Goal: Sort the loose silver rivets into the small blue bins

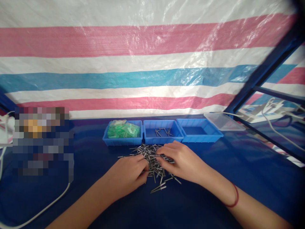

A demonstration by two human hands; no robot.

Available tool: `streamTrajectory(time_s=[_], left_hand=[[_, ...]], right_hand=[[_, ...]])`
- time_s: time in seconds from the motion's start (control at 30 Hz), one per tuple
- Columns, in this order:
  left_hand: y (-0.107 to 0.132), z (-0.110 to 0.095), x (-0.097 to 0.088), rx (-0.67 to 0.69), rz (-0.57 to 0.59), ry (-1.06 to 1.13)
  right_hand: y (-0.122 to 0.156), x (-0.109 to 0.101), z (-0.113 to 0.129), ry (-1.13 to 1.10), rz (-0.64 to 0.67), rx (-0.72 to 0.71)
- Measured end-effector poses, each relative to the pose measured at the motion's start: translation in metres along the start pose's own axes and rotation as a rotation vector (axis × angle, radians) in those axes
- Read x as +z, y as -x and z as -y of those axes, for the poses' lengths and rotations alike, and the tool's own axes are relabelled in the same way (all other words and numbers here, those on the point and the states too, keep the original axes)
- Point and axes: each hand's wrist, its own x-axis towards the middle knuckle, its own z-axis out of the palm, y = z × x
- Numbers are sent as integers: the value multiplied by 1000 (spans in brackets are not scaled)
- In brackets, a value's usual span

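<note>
A loose pile of metal blind rivets (154, 168) lies on the dark blue tabletop (133, 210). My left hand (131, 171) is at the pile's left side, its fingers curled down; what they hold, if anything, is hidden. From the right, my right hand (183, 160) reaches over the pile with thumb and fingers closed around several rivets. Just beyond the pile stands the middle blue bin (164, 139), with several rivets lying on its floor.
A left blue bin (122, 142) holds green plastic packets (124, 129). The right blue bin (202, 138) adjoins the middle one, beside a clear plastic lid (225, 122). A white cable (57, 197) curves across the left side. Striped sheeting (143, 79) hangs behind.
</note>
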Motion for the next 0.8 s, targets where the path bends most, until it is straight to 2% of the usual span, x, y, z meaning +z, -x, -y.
streamTrajectory(time_s=[0.13, 0.3, 0.53, 0.8], left_hand=[[-2, 1, 0, -25, -30, 1], [-1, 1, -1, -38, -69, 0], [3, -1, -4, 16, 5, 34], [2, -5, -4, 14, 47, -66]], right_hand=[[2, 3, 7, -26, 102, -131], [3, 11, 17, 21, 164, -190], [4, 14, 21, 25, 215, -190], [3, 12, 18, 16, 213, -153]])
